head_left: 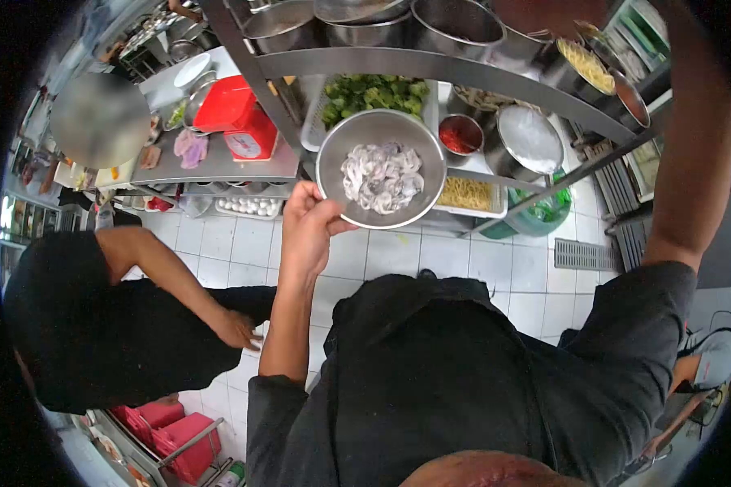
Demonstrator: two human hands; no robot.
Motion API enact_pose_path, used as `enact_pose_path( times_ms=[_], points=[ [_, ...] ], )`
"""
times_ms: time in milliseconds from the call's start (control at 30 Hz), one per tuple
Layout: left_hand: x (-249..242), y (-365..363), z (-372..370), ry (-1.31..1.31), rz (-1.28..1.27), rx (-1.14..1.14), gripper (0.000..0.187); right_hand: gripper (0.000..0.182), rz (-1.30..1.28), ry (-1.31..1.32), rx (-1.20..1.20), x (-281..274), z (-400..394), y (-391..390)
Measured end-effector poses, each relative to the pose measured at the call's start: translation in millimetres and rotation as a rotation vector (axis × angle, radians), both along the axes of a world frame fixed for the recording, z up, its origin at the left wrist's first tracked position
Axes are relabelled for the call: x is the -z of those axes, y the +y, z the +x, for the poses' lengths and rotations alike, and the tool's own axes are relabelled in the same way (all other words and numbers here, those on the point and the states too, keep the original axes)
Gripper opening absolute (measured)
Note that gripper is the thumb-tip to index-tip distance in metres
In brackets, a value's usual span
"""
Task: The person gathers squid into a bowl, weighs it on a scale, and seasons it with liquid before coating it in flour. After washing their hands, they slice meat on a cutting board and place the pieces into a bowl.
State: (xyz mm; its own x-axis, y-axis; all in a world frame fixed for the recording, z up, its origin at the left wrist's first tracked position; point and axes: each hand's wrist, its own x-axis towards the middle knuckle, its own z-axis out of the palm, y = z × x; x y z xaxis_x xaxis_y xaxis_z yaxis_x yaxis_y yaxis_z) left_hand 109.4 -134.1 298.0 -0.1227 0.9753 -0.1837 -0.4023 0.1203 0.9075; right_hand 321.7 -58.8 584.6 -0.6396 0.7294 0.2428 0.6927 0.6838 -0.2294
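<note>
My left hand (307, 223) is closed on the rim of a round steel bowl (330, 180), thumb over the edge. Pale, purplish-white pieces that look like cut squid (382, 178) lie in the bowl. It is held in front of a steel shelf rack, partly covering a white basket of broccoli (374, 93). My right arm (694, 154) reaches up past the top right edge. A dark, blurred shape over the top-shelf pots, seemingly my right hand (548, 15), does not show its fingers.
Several steel pots (455, 24) line the upper shelf, one holding noodles (585, 66). Below stand a red-filled pot (460, 134), a white-covered pot (529, 140) and a noodle basket (467, 195). A co-worker (130, 325) stands close at left, near a counter with a red scale (248, 134).
</note>
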Motion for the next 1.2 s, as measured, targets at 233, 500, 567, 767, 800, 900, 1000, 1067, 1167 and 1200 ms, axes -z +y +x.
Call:
enact_pose_path(
  times_ms=[233,500,567,767,800,900,1000,1067,1167,1200],
  points=[
    [16,29,32,0.065,0.002,0.081,0.019,0.052,-0.201,-0.467,0.185,164,67,6],
    [36,47,56,0.048,-0.021,0.081,0.018,0.045,-0.202,-0.551,0.142,199,73,12],
    [38,46,54,0.051,-0.012,0.082,0.018,0.047,-0.225,-0.582,0.152,199,75,11],
    [24,36,56,0.061,-0.027,0.003,0.019,0.061,-0.292,-0.189,0.214,204,115,-2],
    [20,35,55,0.048,-0.03,-0.005,0.019,0.066,-0.29,-0.047,0.211,205,119,-5],
    [15,34,47,0.079,-0.025,-0.011,0.018,0.074,-0.327,0.375,0.238,197,120,-7],
    [11,45,47,0.024,-0.001,0.009,0.018,0.074,-0.328,0.77,0.064,151,116,-1],
    [12,42,49,-0.02,-0.015,-0.002,0.018,0.073,-0.268,0.948,-0.106,105,99,0],
    [11,42,49,-0.023,-0.04,0.017,0.021,0.066,-0.191,0.954,-0.33,15,72,-1],
    [12,40,49,-0.023,-0.054,0.02,0.022,0.054,-0.096,0.97,-0.434,-8,58,6]
  ],
)
